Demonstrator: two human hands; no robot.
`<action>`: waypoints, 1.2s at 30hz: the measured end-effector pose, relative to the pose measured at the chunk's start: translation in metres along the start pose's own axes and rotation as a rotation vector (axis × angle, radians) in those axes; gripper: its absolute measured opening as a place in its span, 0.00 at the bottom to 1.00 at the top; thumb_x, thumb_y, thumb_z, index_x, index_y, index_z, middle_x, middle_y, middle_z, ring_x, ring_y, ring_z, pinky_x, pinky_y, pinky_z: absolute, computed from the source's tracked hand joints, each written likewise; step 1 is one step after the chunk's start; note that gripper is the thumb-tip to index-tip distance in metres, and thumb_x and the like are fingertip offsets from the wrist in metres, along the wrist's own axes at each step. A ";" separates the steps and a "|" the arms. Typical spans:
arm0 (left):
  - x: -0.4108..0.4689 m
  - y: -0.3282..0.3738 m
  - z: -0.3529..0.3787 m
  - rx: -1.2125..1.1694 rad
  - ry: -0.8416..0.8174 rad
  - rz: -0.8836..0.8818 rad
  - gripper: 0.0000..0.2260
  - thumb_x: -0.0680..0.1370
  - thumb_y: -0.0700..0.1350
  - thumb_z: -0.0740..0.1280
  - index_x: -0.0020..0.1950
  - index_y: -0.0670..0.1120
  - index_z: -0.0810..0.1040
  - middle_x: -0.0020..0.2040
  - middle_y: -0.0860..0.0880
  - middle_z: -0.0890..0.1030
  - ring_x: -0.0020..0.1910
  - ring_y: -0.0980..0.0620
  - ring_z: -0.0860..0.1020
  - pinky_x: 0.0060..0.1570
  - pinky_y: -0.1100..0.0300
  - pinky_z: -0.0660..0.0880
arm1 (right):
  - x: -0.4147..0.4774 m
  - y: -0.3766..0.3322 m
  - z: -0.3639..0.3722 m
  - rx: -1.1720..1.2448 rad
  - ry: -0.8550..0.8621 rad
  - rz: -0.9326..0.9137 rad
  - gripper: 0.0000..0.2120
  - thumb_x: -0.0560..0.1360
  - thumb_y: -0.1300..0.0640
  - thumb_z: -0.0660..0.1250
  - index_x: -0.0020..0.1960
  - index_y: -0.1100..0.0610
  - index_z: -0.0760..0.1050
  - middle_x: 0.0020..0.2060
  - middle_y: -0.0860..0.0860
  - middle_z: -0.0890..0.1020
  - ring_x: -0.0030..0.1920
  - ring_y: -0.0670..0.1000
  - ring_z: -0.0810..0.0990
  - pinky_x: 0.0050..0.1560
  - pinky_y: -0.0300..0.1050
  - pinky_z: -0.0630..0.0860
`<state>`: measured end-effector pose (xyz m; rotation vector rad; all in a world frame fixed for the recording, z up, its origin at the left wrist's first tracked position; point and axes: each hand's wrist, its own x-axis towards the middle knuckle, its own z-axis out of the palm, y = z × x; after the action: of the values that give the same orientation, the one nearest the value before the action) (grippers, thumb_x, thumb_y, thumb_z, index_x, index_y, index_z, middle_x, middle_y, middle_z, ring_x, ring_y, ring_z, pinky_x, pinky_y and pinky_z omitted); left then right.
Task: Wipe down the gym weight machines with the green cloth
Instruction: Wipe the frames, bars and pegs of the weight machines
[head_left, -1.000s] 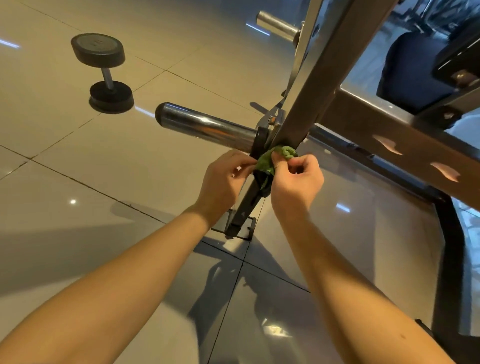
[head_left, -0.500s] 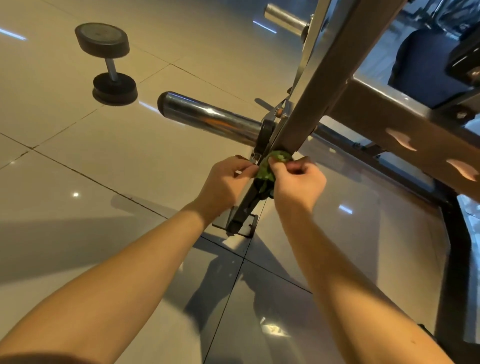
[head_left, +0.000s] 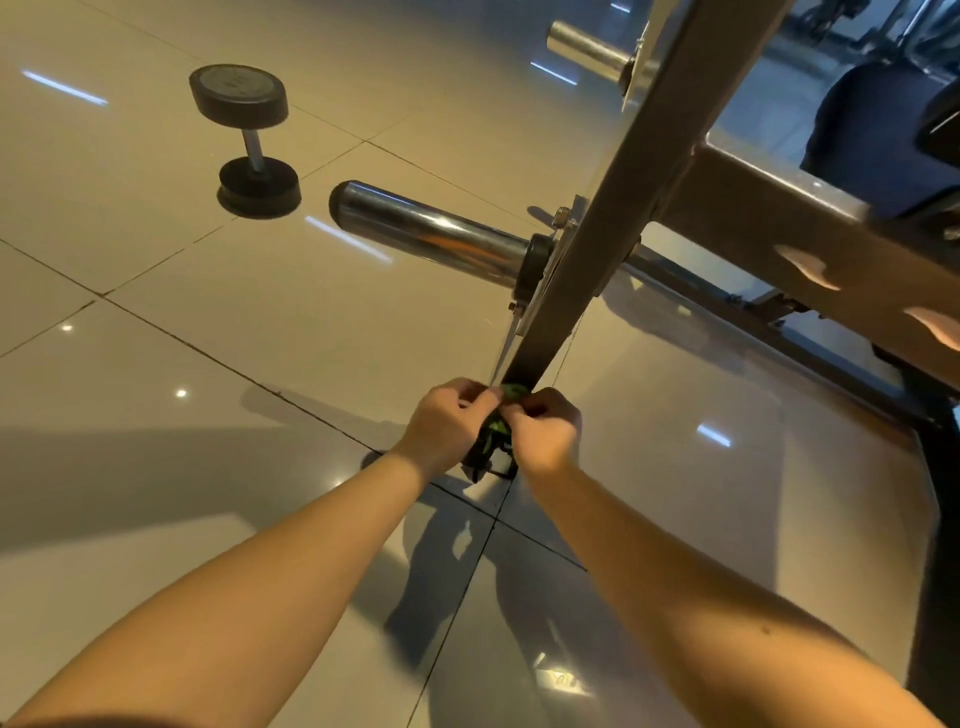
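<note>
**Both hands gripping the cloth low on the post**

A dumbbell (head_left: 244, 140) is standing on end on the tiled floor (head_left: 156, 467), near a chrome peg (head_left: 426, 234). The left hand (head_left: 447, 426) and right hand (head_left: 545, 431) are both pinching the green cloth (head_left: 513, 391) with curled fingers, holding it against the slanted machine post (head_left: 623, 208) near its foot.

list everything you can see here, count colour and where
green cloth: 1, green, around the slanted post's lower end
slanted post: 1, grey-brown metal, centre right
cross beam: 1, grey-brown, right of the post
chrome pegs: 2, silver, left of the post, one mid, one top
dumbbell: 1, black, silver handle, on end, upper left
dark pad: 1, upper right
floor: glossy beige tiles
left hand: 1, pinches the cloth
right hand: 1, pinches the cloth
</note>
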<state>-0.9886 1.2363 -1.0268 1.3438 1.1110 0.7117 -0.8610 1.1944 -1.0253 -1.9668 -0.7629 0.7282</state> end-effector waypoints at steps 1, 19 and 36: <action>-0.004 -0.001 0.002 -0.097 -0.071 -0.098 0.10 0.83 0.50 0.65 0.52 0.45 0.83 0.47 0.47 0.84 0.47 0.50 0.82 0.48 0.60 0.81 | 0.002 0.003 -0.004 0.007 -0.069 0.014 0.04 0.75 0.64 0.73 0.45 0.56 0.80 0.42 0.56 0.83 0.45 0.57 0.83 0.49 0.53 0.84; -0.010 -0.005 0.041 -0.017 0.285 0.296 0.09 0.75 0.39 0.76 0.50 0.46 0.78 0.53 0.48 0.76 0.49 0.52 0.80 0.49 0.61 0.81 | 0.039 -0.012 -0.038 0.111 -0.176 -0.216 0.23 0.75 0.51 0.76 0.68 0.52 0.78 0.56 0.50 0.85 0.47 0.51 0.87 0.40 0.44 0.85; 0.011 -0.071 0.066 0.095 0.376 -0.049 0.03 0.77 0.35 0.71 0.49 0.40 0.81 0.46 0.43 0.84 0.47 0.42 0.83 0.51 0.42 0.80 | 0.051 0.022 -0.023 -0.328 -0.161 -0.422 0.33 0.77 0.35 0.65 0.77 0.50 0.69 0.53 0.46 0.78 0.50 0.49 0.79 0.47 0.43 0.78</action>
<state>-0.9380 1.2104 -1.1057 1.2876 1.4870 0.9092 -0.8061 1.2112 -1.0445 -1.9472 -1.4178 0.5317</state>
